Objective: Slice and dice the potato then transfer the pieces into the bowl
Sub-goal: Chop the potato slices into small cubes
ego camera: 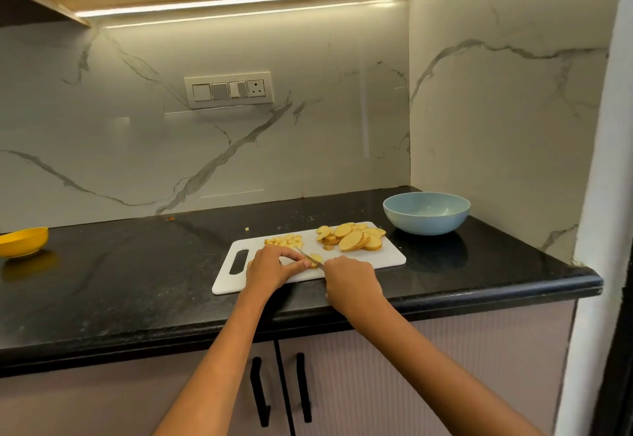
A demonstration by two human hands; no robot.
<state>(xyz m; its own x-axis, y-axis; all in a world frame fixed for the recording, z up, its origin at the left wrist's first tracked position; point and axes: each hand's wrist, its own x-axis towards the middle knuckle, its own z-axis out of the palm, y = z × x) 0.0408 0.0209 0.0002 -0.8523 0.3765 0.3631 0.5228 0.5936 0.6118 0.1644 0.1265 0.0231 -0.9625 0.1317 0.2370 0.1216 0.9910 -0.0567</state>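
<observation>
At the far left a yellow bowl (23, 241) sits on the black worktop (120, 281), cut off by the frame edge; its inside is hidden from this angle. Between it and the white cutting board (359, 259) lies a broad stretch of bare stone. The board lies at a slant, its handle slot toward the left and its near left corner close to the worktop's rounded front edge.

On the board's left back part rests a small heap of diced potato (284, 239). The left hand (270, 269) lies on the board, its grip curled, fingertips pinching a potato slice (315, 259) flat against the surface. The knife (310, 257) crosses that slice, its blade pointing away and to the left. The right hand (352, 281) has its grip closed round the knife handle, which is hidden inside the fist.

Farther right, on the board's back right part, a pile of potato slices (356, 238) leans overlapped, touching one another. Just beyond the board's right corner stands the blue bowl (426, 214), with nothing visible inside it, near the marble side wall (496, 127). Right of it the worktop ends at a rounded corner.
</observation>
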